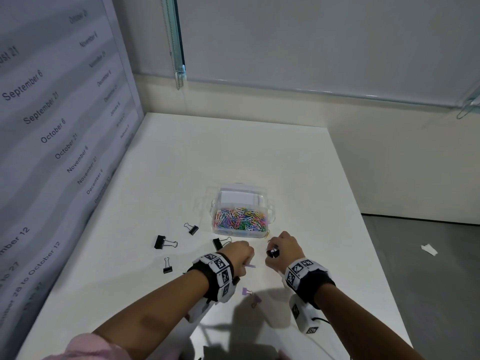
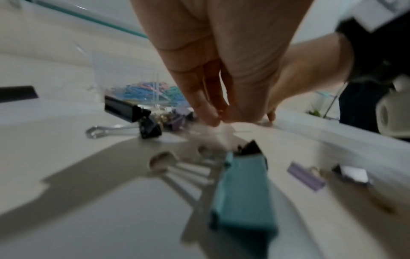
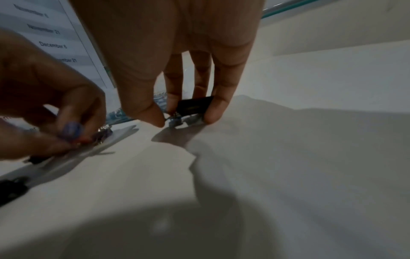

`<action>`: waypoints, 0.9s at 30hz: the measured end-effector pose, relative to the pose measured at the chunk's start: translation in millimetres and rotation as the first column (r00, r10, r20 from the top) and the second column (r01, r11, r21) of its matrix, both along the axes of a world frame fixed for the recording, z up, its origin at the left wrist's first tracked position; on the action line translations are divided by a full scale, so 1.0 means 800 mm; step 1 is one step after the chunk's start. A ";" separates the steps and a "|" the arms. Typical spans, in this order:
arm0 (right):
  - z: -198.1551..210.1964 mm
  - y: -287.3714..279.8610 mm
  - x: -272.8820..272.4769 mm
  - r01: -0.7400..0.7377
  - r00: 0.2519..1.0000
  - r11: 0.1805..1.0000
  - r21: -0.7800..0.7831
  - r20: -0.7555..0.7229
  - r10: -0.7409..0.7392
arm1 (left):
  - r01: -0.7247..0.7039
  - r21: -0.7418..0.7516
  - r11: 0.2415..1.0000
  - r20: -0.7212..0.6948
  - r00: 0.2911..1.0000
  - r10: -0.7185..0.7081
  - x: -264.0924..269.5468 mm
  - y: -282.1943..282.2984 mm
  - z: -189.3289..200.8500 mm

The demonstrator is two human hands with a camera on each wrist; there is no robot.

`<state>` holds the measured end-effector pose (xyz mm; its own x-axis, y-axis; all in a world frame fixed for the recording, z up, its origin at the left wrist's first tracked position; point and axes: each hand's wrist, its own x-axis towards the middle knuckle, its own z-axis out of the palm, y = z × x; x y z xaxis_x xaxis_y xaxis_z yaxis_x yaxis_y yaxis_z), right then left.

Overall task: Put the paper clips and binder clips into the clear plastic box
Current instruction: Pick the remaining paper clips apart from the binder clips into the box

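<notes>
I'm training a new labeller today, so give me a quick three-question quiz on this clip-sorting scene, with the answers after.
1. True or false: the clear plastic box already holds colourful paper clips.
2. What does the right hand hold?
A. a black binder clip
B. a pen
C. nothing
3. Fill in: loose black binder clips lie on the table to the ___ of the box.

Key
1. True.
2. A: the black binder clip sits between its fingers.
3. Left; one black clip lies beside the left hand, which pinches a small purple clip.
</notes>
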<state>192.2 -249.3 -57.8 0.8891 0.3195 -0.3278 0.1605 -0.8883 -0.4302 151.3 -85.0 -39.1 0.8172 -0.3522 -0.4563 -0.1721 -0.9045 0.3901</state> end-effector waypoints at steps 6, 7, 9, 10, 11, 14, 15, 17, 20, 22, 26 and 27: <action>0.009 -0.026 -0.025 0.078 0.997 0.987 0.142 -0.039 -0.073 | -0.206 -0.142 0.968 0.180 0.956 0.230 0.030 0.020 0.042; 0.010 -0.032 -0.031 0.055 0.997 0.989 0.138 -0.055 -0.048 | -0.229 -0.155 0.961 0.207 0.943 0.259 0.037 0.025 0.047; 0.010 -0.044 -0.044 -0.025 0.994 0.994 0.108 -0.100 0.036 | -0.281 -0.162 0.946 0.240 0.919 0.314 0.050 0.034 0.050; 0.010 -0.050 -0.049 -0.069 0.989 0.993 0.097 -0.124 0.081 | -0.307 -0.152 0.939 0.239 0.911 0.336 0.056 0.038 0.049; 0.011 -0.054 -0.051 -0.106 0.982 0.990 0.089 -0.147 0.118 | -0.329 -0.139 0.934 0.238 0.905 0.354 0.060 0.041 0.047; 0.018 -0.057 -0.040 -0.129 0.976 0.987 0.101 -0.165 0.144 | -0.351 -0.073 0.934 0.228 0.905 0.358 0.064 0.040 0.037; 0.020 -0.055 -0.032 -0.105 0.980 0.989 0.105 -0.155 0.120 | -0.347 -0.057 0.936 0.243 0.904 0.350 0.061 0.036 0.034; 0.024 -0.050 -0.015 -0.057 0.991 0.994 0.098 -0.112 0.068 | -0.325 -0.055 0.944 0.302 0.896 0.326 0.054 0.025 0.030; 0.022 -0.037 0.008 -0.023 0.999 0.998 0.057 -0.034 0.025 | -0.159 -0.104 0.982 0.353 0.917 0.186 0.037 0.003 0.024; 0.020 -0.024 0.021 -0.035 0.999 0.999 0.013 -0.019 0.035 | 0.001 -0.136 0.991 0.339 0.940 0.045 0.023 -0.014 0.013; 0.020 -0.006 0.032 -0.160 0.987 0.972 -0.173 -0.002 0.162 | 0.090 0.076 0.993 0.234 0.967 -0.106 0.006 -0.033 -0.019; 0.019 -0.007 0.033 -0.186 0.982 0.961 -0.205 -0.011 0.188 | 0.085 0.098 0.992 0.216 0.971 -0.105 0.004 -0.035 -0.025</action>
<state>218.2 -254.6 -42.5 0.8230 0.4077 -0.3956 0.3354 -0.9108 -0.2409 154.5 -112.8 -59.0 0.8657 -0.3999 -0.3010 -0.3316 -0.9087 0.2536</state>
